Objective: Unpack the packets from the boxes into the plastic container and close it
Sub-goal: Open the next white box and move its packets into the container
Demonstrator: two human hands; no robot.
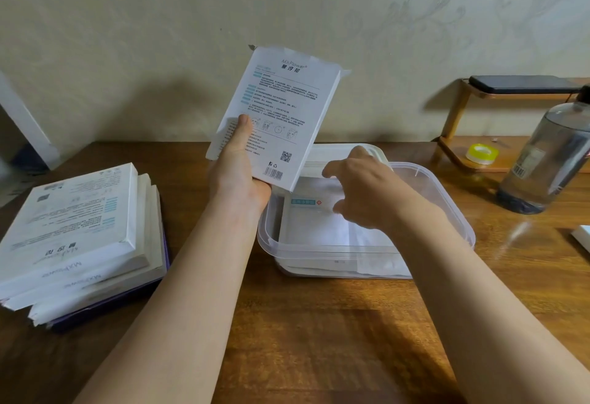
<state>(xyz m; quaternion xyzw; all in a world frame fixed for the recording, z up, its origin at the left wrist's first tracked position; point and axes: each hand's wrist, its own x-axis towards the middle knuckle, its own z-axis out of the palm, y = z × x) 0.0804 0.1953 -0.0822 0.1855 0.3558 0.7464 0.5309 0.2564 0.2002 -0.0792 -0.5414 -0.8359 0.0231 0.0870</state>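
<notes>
My left hand [238,167] grips a white printed box [281,110] upright above the table, its top flaps open. My right hand [364,189] hovers over the clear plastic container [453,199], fingers spread and curled downward, nothing clearly in them. White packets [316,225] lie flat inside the container, one with a blue label. The container's lid [373,151] lies behind it, partly hidden by my hand and the box. A stack of similar white boxes [79,228] rests at the left of the table.
A clear bottle [549,154] stands at the right. Behind it a small wooden shelf [456,110] holds a phone [523,83] and a roll of tape [480,154]. A white object [582,237] pokes in at the right edge. A wall runs behind the table.
</notes>
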